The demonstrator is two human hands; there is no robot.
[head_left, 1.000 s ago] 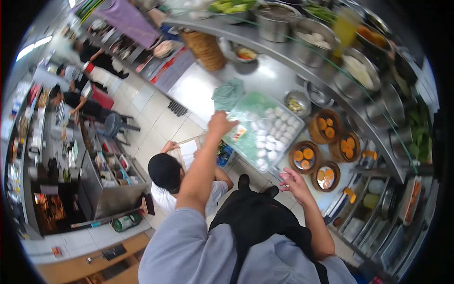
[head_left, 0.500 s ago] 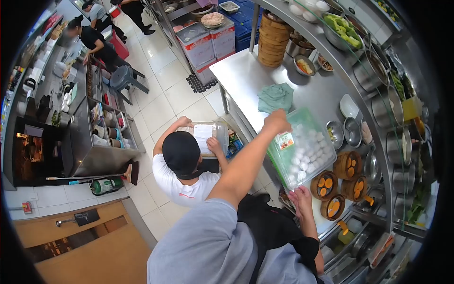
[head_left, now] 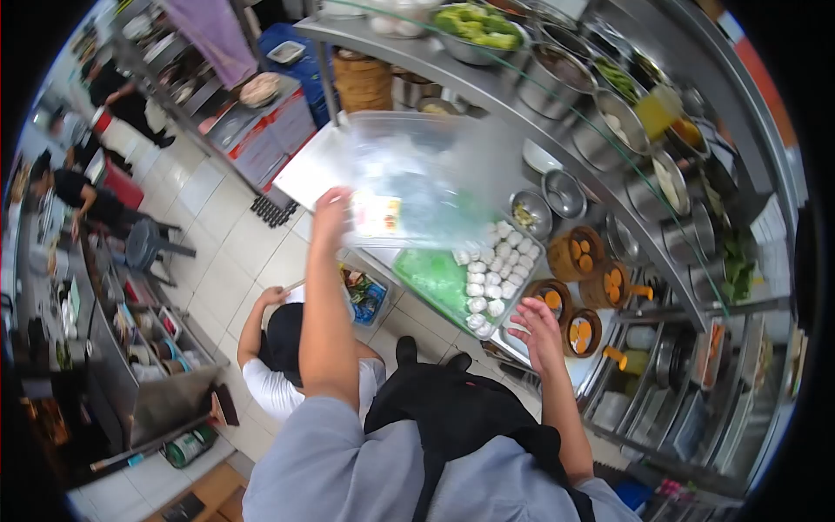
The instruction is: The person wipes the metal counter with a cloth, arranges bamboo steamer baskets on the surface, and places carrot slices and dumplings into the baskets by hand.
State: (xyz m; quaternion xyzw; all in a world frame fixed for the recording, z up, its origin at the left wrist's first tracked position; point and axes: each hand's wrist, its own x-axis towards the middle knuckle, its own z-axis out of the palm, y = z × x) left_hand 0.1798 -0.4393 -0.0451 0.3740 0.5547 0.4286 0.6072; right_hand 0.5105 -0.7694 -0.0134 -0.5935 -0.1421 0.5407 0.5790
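Observation:
My left hand is closed on the near edge of a clear plastic lid, which is blurred and raised over the steel table. A label is stuck on the lid by my fingers. Under and to the right of it lies a shallow tray with a green bottom, its far left part hidden by the lid. White pleated buns stand in rows in the tray's right half. My right hand is off the tray's near right corner, fingers apart, holding nothing.
Bamboo steamers with orange-topped pieces stand right of the tray. Metal bowls sit behind it. A shelf with pots overhangs the table. A person in a black cap is low at my left, by a blue crate.
The lid has come off the tray and moved up and left in my left hand, uncovering the buns. My right hand has left the tray's corner. The camera view has turned.

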